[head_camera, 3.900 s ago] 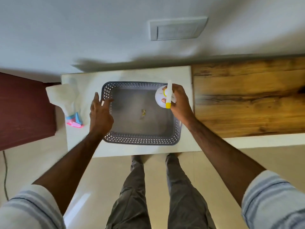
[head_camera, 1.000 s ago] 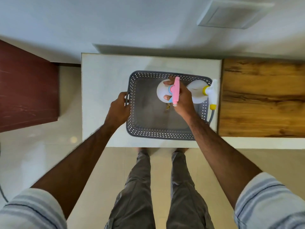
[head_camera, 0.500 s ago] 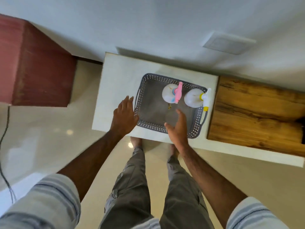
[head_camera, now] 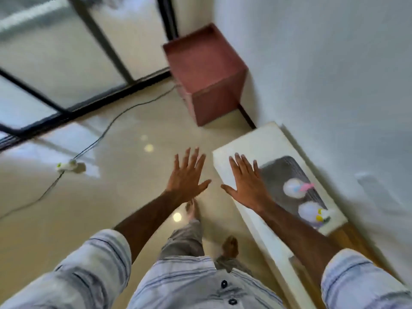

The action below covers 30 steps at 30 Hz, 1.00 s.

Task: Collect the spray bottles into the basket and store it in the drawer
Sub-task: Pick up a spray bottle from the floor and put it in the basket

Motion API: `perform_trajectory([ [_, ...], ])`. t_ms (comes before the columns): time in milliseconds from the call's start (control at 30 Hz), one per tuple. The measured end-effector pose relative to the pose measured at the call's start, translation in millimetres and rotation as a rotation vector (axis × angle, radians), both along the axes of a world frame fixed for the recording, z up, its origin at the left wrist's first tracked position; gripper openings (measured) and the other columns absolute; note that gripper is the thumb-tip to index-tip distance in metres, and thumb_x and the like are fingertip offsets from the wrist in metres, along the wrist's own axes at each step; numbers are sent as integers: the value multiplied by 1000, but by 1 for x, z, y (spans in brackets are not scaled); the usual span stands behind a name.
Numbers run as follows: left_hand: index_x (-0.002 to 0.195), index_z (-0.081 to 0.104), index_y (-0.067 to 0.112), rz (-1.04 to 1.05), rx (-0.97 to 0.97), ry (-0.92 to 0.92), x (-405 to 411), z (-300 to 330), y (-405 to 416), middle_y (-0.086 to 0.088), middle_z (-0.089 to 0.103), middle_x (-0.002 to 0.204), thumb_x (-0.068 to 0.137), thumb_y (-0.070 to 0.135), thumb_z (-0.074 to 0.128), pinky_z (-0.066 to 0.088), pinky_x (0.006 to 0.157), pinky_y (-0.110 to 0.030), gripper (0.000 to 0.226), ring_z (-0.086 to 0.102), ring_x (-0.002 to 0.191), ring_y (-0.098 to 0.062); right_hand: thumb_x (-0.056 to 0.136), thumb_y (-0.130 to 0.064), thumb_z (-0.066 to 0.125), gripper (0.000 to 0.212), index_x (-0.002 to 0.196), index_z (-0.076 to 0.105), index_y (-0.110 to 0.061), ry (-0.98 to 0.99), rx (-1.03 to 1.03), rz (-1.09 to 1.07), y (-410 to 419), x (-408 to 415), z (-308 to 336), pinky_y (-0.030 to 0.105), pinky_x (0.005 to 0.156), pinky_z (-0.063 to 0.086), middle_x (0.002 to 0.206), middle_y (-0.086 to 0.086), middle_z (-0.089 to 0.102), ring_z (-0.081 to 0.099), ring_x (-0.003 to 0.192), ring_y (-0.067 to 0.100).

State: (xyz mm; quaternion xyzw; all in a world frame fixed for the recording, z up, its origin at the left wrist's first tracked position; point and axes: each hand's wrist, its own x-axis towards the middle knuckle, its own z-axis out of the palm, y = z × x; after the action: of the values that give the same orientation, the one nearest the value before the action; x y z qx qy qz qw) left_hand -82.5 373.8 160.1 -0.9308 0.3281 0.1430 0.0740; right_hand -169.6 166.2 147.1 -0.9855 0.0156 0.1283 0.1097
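Both hands are held out flat with fingers spread and nothing gripped: the left hand (head_camera: 188, 177) over the floor, the right hand (head_camera: 246, 182) over the near end of the white counter (head_camera: 231, 150). Just beyond the right hand the grey basket (head_camera: 281, 168) stands on that counter, with the pink-trigger spray bottle (head_camera: 294, 188) and the yellow-trigger spray bottle (head_camera: 311, 211) upright inside, side by side. Collection is judged complete; storing is not yet done, and no drawer can be made out. For the lift, the basket is best gripped at both ends and kept level, since the upright bottles could topple. Farther off, a cable (head_camera: 107, 128) is noted across the floor, and a red-brown cabinet (head_camera: 207, 70) against the wall.
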Motion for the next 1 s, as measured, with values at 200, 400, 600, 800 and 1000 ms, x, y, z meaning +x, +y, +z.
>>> perform_trajectory([
  [200,159,6,15,382,-83,-27,-11,23,147,-14,-1,168,94,71,23,13,120,-63,87,1,154,-38,92,-69,37,90,158,3,-18,-52,-42,381,129,87,43,55,123,5,168,7,2,1,155,25],
  [400,158,4,16,689,-103,-48,-6,21,332,-11,-5,168,94,69,25,9,120,-63,86,-3,155,-36,93,-64,40,88,158,1,-18,-53,-76,639,309,160,50,55,124,3,168,7,-1,-1,155,24],
  [600,158,7,16,818,-46,-49,16,42,493,-10,-2,168,94,67,21,11,119,-65,84,-2,155,-36,95,-53,47,84,158,6,-16,-78,-90,762,461,220,66,54,124,7,167,8,3,4,155,24],
  [800,158,11,15,923,-50,-45,58,46,628,-10,4,168,93,68,26,14,118,-64,85,4,155,-35,95,-52,48,82,157,9,-16,-88,-50,829,611,284,69,53,125,7,167,8,7,6,155,24],
  [1000,158,11,14,936,-50,-3,135,11,714,-11,3,168,95,66,26,13,120,-62,84,2,155,-34,95,-54,48,83,157,10,-16,-18,-42,844,708,368,22,54,124,8,166,8,8,7,154,25],
])
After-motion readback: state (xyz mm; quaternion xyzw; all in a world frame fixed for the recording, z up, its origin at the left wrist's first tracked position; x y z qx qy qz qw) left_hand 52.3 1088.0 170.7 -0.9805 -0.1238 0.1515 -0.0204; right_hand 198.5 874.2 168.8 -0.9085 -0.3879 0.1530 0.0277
